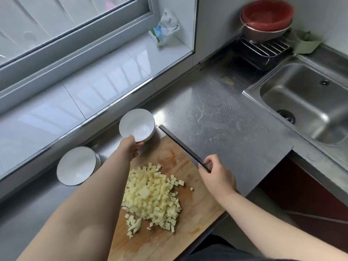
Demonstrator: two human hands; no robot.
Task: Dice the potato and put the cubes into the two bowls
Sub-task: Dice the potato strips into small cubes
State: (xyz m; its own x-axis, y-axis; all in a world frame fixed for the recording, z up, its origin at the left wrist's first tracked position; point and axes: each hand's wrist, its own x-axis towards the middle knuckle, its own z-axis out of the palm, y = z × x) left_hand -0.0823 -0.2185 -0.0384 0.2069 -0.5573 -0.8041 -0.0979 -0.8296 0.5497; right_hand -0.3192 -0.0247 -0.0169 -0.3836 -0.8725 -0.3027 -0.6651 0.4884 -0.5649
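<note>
Potato cubes [152, 196] heaped on cutting board [169, 240], between both hands. Left hand [130, 147] pinches white bowl [137, 125] rim; right hand [218, 174] grips cleaver [180, 146].

One head-worn wide-angle view — looking forward and steeply down, close over the cutting board [175, 185], edges seemingly bowed by the lens.

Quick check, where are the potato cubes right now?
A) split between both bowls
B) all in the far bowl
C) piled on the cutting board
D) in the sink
C: the cubes sit in a heap on the cutting board, and both bowls, the far bowl gripped by the left hand and the near bowl, are empty.
</note>
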